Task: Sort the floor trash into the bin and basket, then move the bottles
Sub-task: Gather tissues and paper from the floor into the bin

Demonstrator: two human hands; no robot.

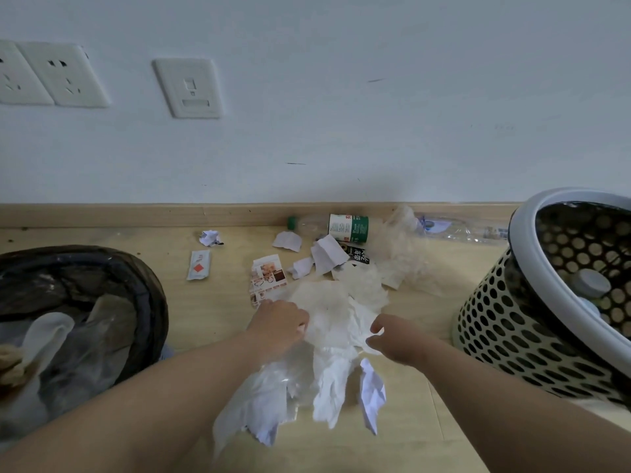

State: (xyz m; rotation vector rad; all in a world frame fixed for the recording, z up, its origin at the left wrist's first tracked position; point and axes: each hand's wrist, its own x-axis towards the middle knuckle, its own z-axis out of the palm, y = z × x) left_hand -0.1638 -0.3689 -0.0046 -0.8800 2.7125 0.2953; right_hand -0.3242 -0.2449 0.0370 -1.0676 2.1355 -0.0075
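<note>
I can pass over the bare tan wood floor [208, 312] between the round bin with the black bag [136, 264] on my left and the heap of crumpled white paper [327, 312]. The cream plastic basket full of holes [505, 339] blocks my right.

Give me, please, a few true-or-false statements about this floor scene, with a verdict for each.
1. The left hand and the right hand both hold the tissue pile. True.
2. The green-capped bottle stands upright by the baseboard. False: it lies on its side.
3. The perforated basket is on the person's right. True.
4. The black-lined bin holds nothing. False: plastic and paper lie inside it.
5. The white sachet is inside the basket. False: it lies on the floor between the bin and the pile.
</note>
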